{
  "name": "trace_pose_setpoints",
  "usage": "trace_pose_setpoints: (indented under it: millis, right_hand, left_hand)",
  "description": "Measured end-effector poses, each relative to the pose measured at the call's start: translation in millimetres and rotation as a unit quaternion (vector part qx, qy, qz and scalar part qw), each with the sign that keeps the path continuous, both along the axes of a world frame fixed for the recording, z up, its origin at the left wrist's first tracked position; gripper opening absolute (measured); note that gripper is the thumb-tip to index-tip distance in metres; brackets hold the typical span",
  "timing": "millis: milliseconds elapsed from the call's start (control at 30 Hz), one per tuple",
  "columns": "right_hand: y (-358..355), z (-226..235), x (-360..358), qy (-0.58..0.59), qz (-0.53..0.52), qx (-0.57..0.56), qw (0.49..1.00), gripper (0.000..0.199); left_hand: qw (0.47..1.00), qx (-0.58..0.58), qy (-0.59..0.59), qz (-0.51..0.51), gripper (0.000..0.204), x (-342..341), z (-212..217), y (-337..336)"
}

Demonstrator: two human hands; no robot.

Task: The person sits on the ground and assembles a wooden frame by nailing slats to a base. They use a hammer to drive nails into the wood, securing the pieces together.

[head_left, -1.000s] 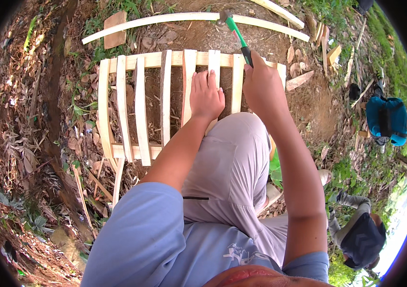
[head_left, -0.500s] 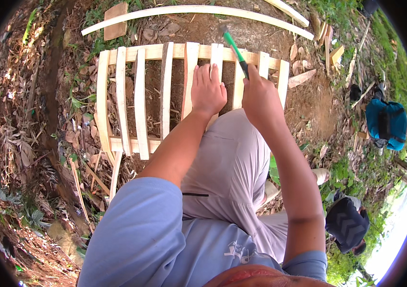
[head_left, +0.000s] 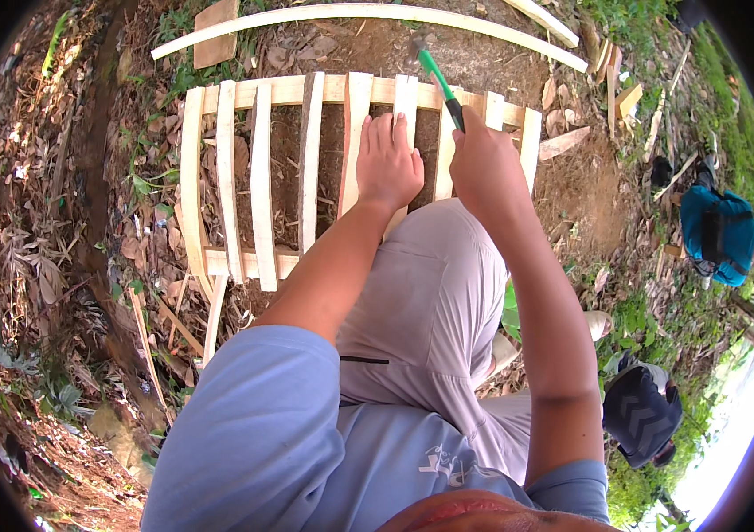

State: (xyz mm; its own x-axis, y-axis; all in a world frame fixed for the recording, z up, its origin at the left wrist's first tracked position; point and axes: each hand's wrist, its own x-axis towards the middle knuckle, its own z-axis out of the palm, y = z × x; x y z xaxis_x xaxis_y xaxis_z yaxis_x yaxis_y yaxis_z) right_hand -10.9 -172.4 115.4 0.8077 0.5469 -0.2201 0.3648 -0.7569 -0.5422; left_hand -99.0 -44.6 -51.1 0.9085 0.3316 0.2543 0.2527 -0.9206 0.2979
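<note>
Slatted wooden frame lies under the left hand, which is flat, its fingers close together. Just beside it, the right hand is closed around a green-and-black hammer.

Hammer: grn/blk handle in R fingers, head fwd. Wood frame: pale slats across 2 rails, partly beneath L fingers.

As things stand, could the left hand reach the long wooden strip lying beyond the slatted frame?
Probably yes, with stretching: the left hand rests on the slatted frame, holding no tool, and the hammer leaves room beside it toward the long wooden strip.
</note>
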Motion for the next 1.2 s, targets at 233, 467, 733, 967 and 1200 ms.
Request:
trace_pose_setpoints:
  millis: [233,467,733,967,1200]
  right_hand:
    - [6,8,-15,-0.068,-0.050,0.082,0.993,0.031]
    - [12,27,-11,-0.079,-0.071,0.125,0.986,0.027]
    - [2,-15,-12,-0.007,-0.019,0.006,1.000,0.029]
    - [8,13,-12,-0.138,-0.065,0.167,0.974,0.034]
    - [-2,2,-3,-0.016,-0.033,0.029,0.999,0.024]
  left_hand:
    - [1.000,-0.002,0.002,0.000,0.063,-1,-3,0]
    - [1.000,-0.008,-0.004,0.000,0.061,-2,-3,1]
    - [1.000,0.005,-0.016,-0.007,0.060,-1,-1,1]
    - [1.000,-0.011,-0.012,-0.003,0.060,0,-3,1]
    - [1.000,-0.008,-0.017,-0.004,0.060,-1,-1,1]
